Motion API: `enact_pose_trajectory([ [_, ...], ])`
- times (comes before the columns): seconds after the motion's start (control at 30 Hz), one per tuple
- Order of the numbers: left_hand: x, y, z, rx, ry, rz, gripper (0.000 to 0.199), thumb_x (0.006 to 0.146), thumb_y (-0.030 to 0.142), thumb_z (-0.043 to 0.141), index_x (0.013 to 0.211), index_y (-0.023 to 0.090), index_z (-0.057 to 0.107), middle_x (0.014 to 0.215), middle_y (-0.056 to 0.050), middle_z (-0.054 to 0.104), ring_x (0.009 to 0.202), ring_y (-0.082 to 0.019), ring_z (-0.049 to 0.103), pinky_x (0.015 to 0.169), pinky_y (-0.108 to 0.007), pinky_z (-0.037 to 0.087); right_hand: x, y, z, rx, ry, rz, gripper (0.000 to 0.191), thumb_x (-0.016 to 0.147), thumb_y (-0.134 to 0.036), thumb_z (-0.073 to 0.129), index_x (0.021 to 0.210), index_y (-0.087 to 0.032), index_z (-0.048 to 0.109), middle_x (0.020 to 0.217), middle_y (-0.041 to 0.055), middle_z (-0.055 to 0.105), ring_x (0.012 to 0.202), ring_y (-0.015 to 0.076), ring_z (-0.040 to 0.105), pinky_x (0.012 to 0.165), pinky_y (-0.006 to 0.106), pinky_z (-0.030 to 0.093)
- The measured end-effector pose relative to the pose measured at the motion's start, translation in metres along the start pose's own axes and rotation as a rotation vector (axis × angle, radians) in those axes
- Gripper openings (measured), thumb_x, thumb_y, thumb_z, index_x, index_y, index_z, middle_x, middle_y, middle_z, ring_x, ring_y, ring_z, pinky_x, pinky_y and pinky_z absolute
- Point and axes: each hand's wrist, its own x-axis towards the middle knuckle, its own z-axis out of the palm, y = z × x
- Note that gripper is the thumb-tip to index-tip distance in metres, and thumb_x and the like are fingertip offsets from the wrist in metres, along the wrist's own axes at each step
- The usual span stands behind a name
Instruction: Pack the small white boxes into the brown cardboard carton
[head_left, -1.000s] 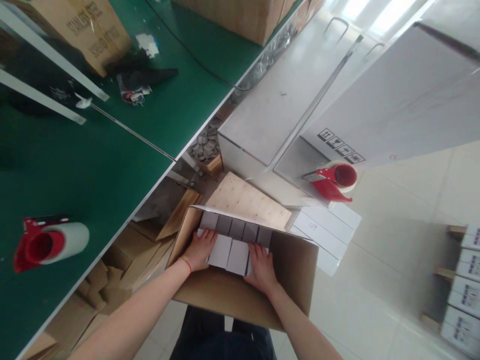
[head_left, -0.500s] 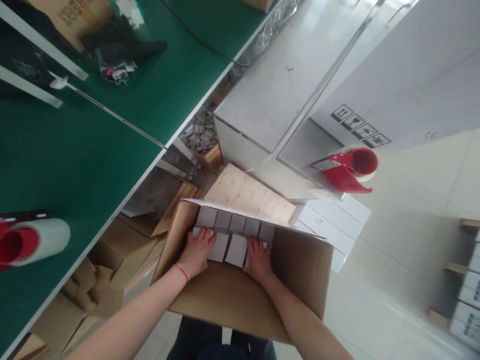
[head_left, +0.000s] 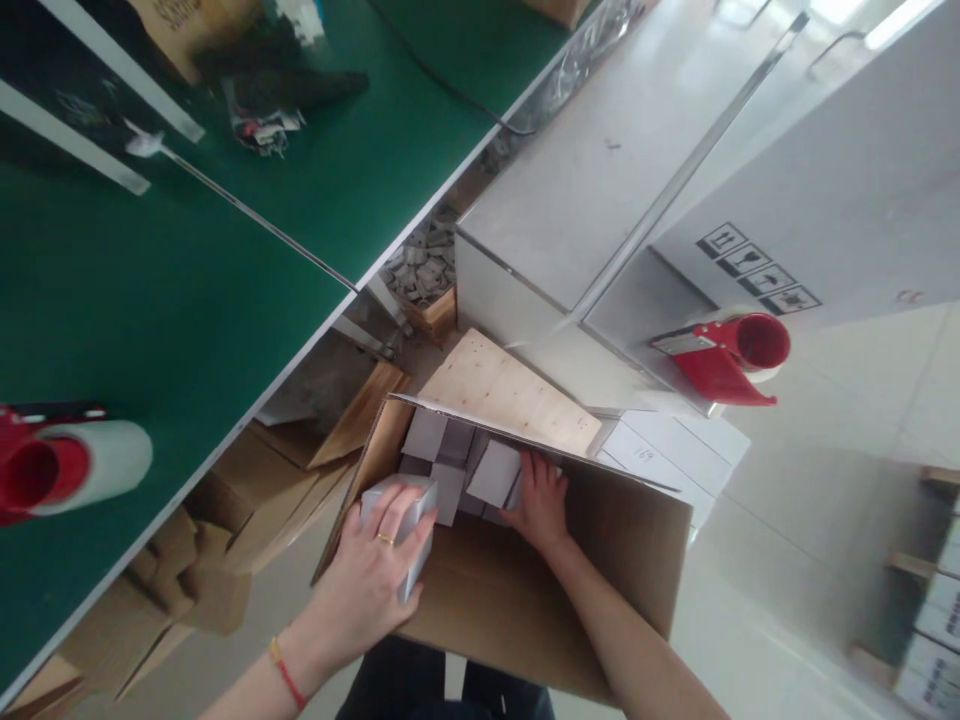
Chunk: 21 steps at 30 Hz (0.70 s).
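A deep brown cardboard carton [head_left: 517, 630] stands open in front of me, with several small white boxes [head_left: 448, 490] along its far wall. My left hand [head_left: 371, 560] is closed around a small white box [head_left: 420, 498], held up by the carton's left side and above the boxes inside. Down in the carton, the fingers of my right hand [head_left: 541, 505] are bent over a small white box [head_left: 514, 492] at the right end of the group. A tilted white box [head_left: 493, 473] lies just left of those fingers. My right fingertips are partly hidden.
A green-topped table [head_left: 225, 290] runs along the left, bearing a red tape dispenser [head_left: 45, 475]. Another red tape dispenser [head_left: 757, 345] rests on a metal cabinet [head_left: 555, 190] at right. Flattened cardboard [head_left: 277, 500] lies below the table. A wooden board [head_left: 510, 390] sits behind the carton.
My left hand has lifted a small white box up and left from the carton. My right hand stays inside at the right; the remaining boxes have shifted and tilted. The view has moved slightly.
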Motion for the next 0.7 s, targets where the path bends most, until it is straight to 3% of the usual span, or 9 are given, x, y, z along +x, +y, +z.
enact_pose_trajectory([
  [0.13, -0.018, -0.003, 0.011, -0.02, 0.146, 0.048, 0.064, 0.081, 0.035, 0.07, 0.142, 0.032, 0.052, 0.148, -0.014, 0.046, 0.139, -0.04, 0.039, 0.11, -0.062, 0.038, 0.002, -0.001, 0.005, -0.024, 0.046, -0.017, 0.104, 0.067, -0.035, 0.083, 0.151, -0.01, 0.026, 0.147, 0.0272, 0.045, 0.133, 0.0433, 0.04, 0.106, 0.059, 0.034],
  [0.23, -0.026, -0.004, 0.017, -0.027, 0.216, 0.073, 0.063, 0.084, 0.033, 0.066, 0.145, 0.034, 0.048, 0.146, -0.014, 0.048, 0.14, -0.039, 0.039, 0.111, -0.064, 0.037, -0.01, -0.004, 0.014, 0.044, 0.122, 0.101, 0.105, 0.065, -0.036, 0.082, 0.149, -0.01, 0.025, 0.143, 0.0269, 0.047, 0.129, 0.0433, 0.043, 0.102, 0.056, 0.039],
  [0.4, -0.036, -0.004, 0.015, -0.012, 0.228, 0.14, 0.064, 0.086, 0.033, 0.062, 0.148, 0.037, 0.045, 0.146, -0.012, 0.049, 0.14, -0.038, 0.04, 0.111, -0.063, 0.037, -0.017, -0.021, 0.025, 0.165, 0.195, 0.325, 0.103, 0.066, -0.044, 0.079, 0.147, -0.007, 0.028, 0.131, 0.0259, 0.051, 0.12, 0.0427, 0.047, 0.093, 0.052, 0.046],
  [0.7, -0.049, -0.001, -0.013, -0.079, 0.285, 0.123, 0.059, 0.086, 0.051, 0.061, 0.143, 0.04, 0.049, 0.147, -0.01, 0.049, 0.141, -0.035, 0.038, 0.11, -0.059, 0.041, 0.02, -0.022, 0.016, -0.007, 0.043, 0.022, 0.109, 0.068, -0.046, 0.081, 0.153, -0.008, 0.022, 0.145, 0.0258, 0.045, 0.131, 0.0422, 0.042, 0.107, 0.057, 0.038],
])
